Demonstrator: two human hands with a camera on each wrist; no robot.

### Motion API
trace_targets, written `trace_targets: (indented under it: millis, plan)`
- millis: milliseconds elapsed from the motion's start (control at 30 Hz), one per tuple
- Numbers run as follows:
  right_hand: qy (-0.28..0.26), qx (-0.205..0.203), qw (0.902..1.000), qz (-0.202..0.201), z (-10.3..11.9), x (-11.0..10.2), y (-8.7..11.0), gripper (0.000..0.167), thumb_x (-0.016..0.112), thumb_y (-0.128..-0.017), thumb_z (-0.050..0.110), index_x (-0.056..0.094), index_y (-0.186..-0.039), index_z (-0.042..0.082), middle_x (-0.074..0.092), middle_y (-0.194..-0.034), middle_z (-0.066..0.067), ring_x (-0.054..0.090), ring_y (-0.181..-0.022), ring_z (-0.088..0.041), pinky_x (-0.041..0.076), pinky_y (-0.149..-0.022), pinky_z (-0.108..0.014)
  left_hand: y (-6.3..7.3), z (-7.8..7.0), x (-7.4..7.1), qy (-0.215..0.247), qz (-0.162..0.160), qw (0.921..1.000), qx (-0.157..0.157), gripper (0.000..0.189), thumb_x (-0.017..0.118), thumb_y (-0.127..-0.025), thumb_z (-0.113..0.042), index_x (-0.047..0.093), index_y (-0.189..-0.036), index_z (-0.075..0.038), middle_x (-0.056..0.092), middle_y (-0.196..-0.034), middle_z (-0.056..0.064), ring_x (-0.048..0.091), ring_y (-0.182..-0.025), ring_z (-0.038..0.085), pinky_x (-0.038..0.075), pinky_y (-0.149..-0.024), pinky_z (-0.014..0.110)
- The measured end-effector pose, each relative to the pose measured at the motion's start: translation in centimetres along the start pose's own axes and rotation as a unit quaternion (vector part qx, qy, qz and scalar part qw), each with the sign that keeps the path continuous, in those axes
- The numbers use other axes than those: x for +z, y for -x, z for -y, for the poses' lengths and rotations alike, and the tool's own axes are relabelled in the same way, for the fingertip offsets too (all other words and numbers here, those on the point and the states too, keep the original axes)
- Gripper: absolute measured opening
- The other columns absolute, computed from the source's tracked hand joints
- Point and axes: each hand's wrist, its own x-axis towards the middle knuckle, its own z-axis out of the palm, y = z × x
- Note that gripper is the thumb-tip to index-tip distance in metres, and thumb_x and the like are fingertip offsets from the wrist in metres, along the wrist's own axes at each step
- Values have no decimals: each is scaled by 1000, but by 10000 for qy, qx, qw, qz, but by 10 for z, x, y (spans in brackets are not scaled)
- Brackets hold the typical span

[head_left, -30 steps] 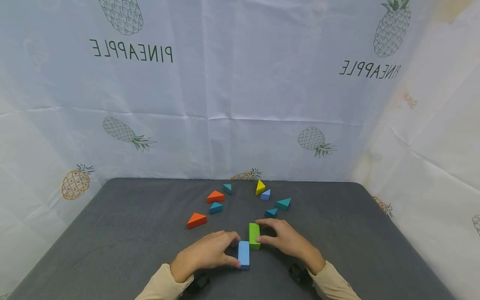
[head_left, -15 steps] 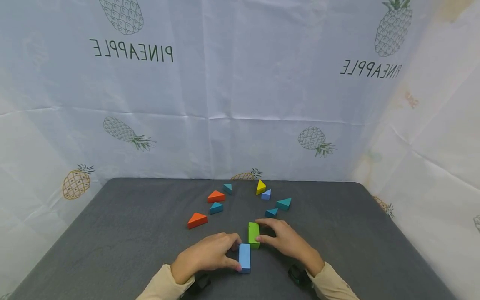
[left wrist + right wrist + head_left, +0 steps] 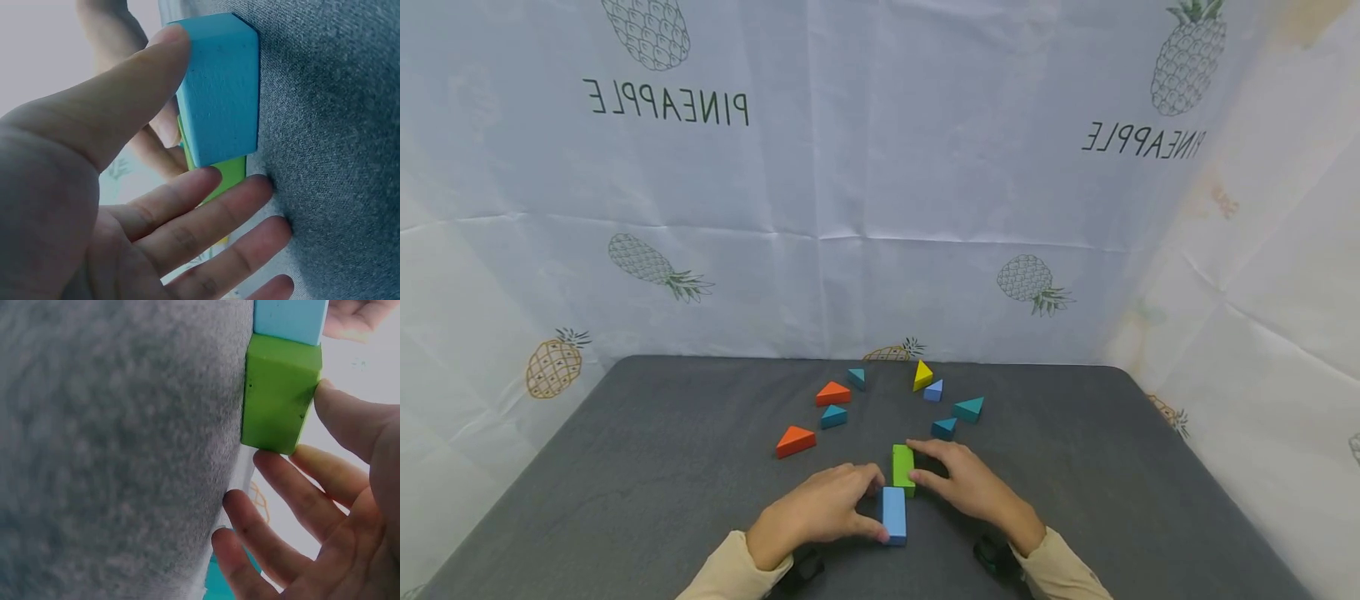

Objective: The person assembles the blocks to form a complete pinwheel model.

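My left hand (image 3: 823, 512) holds a light blue rectangular block (image 3: 893, 517) lengthwise, thumb at its near end and index fingertip at its far end. In the left wrist view the thumb lies on an edge of the blue block (image 3: 222, 94), while the other fingers spread below it. Just beyond lies a green rectangular block (image 3: 903, 471), with my right hand (image 3: 968, 487) around its right side. Thumb and fingertips meet the green block (image 3: 281, 394) in the right wrist view. Both blocks lie flat on the dark grey tabletop, the green one's near end against the blue one's far end.
Left of centre lie two orange triangular blocks (image 3: 795, 442) and two teal ones (image 3: 833, 417). Right of centre are a yellow triangle (image 3: 922, 376), a small blue one (image 3: 933, 390) and two teal ones (image 3: 968, 409). A pineapple-print cloth (image 3: 880, 292) hangs behind the table.
The blue block has slid right and slightly toward me with my left hand. My right hand has shifted the green block a little left, so the two blocks stand more nearly in line.
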Motion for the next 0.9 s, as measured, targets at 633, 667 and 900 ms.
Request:
trace_targets:
  millis: [633,667,900]
  plan:
    - [76,48,10000,-28,5,4,0,56,62,-97,40,55,-141,6,58,-141,-14,55,-130,-34,44,-105,-57,-2,-1,4,-122,-131,9998,-25,60,80,-75,-55,61,-117,-17,63,-103,-7,56,-89,6,52,-76,31]
    - [78,46,10000,-21,5,4,0,57,62,-97,41,55,-141,6,58,-141,-14,55,-130,-34,44,-105,-57,-1,-1,5,-123,-151,9998,-8,65,80,-75,-56,59,-122,-17,63,-109,-5,57,-93,8,54,-79,33]
    - [89,-65,9999,38,3,3,1,58,61,-97,43,54,-141,6,58,-142,-13,55,-131,-33,44,-105,-56,-1,0,9,-129,-287,9990,328,92,78,-77,-57,42,-148,-11,45,-151,7,49,-134,25,47,-105,48]
